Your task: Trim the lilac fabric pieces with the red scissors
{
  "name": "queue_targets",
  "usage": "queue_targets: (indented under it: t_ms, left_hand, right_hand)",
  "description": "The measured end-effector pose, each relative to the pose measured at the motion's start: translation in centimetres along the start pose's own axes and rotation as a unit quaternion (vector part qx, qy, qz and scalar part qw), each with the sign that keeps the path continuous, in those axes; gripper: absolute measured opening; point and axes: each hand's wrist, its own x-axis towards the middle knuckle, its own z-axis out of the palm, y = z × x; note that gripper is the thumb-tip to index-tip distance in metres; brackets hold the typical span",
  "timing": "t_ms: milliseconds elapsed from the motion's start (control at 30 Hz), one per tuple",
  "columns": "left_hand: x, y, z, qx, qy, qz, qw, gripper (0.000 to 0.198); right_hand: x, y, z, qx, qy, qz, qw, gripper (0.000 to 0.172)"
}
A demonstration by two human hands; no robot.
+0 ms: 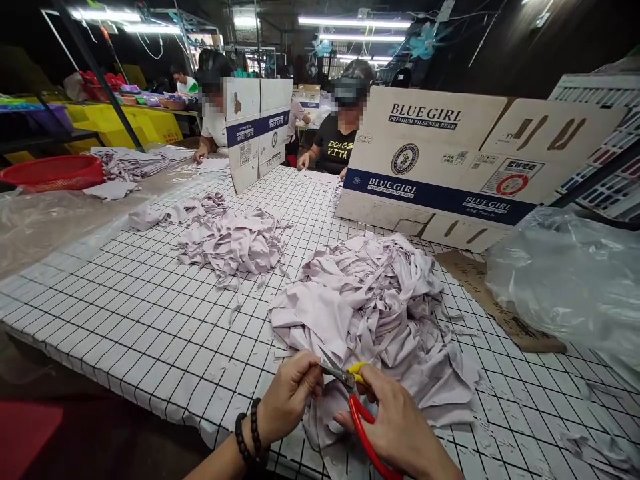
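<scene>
My left hand (290, 395), with a dark bead bracelet at the wrist, pinches a piece of pale lilac fabric (320, 417) at the table's near edge. My right hand (400, 427) grips red-handled scissors (357, 407) whose blades point left toward the left fingers and the fabric. Just beyond both hands lies a large heap of the same lilac fabric pieces (370, 300) on the white grid-patterned table (150, 320). A second, smaller heap (233, 243) lies farther back to the left.
Folded "Blue Girl" cardboard boxes (440, 167) stand as dividers at the right and centre back. A clear plastic bag (570, 280) lies at the right. A red basin (53, 172) sits far left. Two people (340, 133) work at the table's far end.
</scene>
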Motion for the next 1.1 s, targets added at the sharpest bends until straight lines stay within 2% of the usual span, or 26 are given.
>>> queue_targets:
  t_ms: [267, 600, 833, 1100]
  left_hand:
    - [-0.23, 0.22, -0.17, -0.022, -0.003, 0.001, 1.0, 0.021]
    - [-0.14, -0.04, -0.34, -0.044, -0.019, 0.001, 0.999, 0.023]
    - [-0.14, 0.08, -0.3, -0.08, -0.029, -0.038, 0.996, 0.029]
    - [-0.08, 0.12, -0.29, -0.116, -0.03, -0.062, 0.991, 0.031]
  right_hand:
    - [0.15, -0.69, -0.14, -0.003, 0.008, 0.0, 1.0, 0.027]
    - [0.43, -1.01, -0.4, -0.016, 0.016, -0.005, 1.0, 0.025]
    - [0.62, -0.75, -0.44, -0.022, 0.01, -0.011, 1.0, 0.026]
    - [0.95, -0.43, 0.03, -0.053, 0.035, -0.009, 0.998, 0.035]
